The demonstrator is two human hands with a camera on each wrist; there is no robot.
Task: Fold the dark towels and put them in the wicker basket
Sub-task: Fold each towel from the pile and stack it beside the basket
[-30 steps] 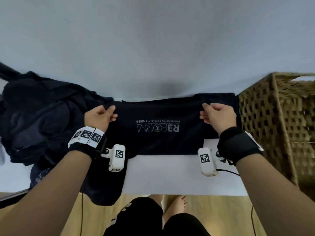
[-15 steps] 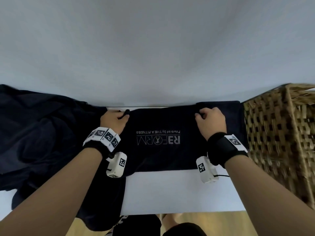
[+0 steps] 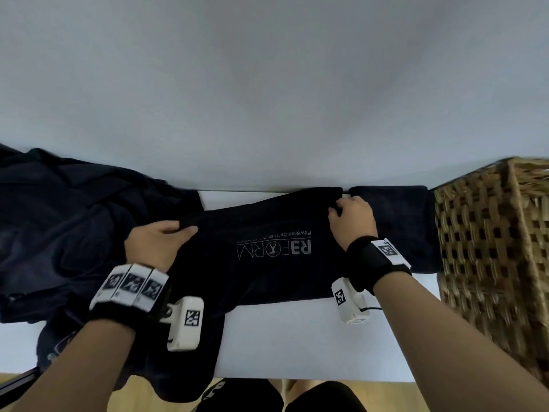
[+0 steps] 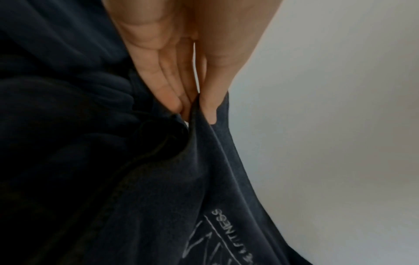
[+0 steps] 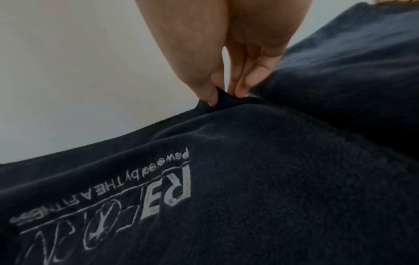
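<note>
White table (image 3: 297, 337) bears a dark logo-printed towel (image 3: 267, 272), its far edge pinched by left hand (image 3: 154, 248) and right hand (image 3: 353, 221).

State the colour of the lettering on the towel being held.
White lettering on the dark towel; right wrist view.

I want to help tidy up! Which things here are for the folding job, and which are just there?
For the job:
- logo towel, pinched at its far edge by the left hand and right hand
- pile of dark towels, waiting at the left
- folded dark towel beside the basket
- wicker basket

Just there:
- white table
- wrist trackers
</note>
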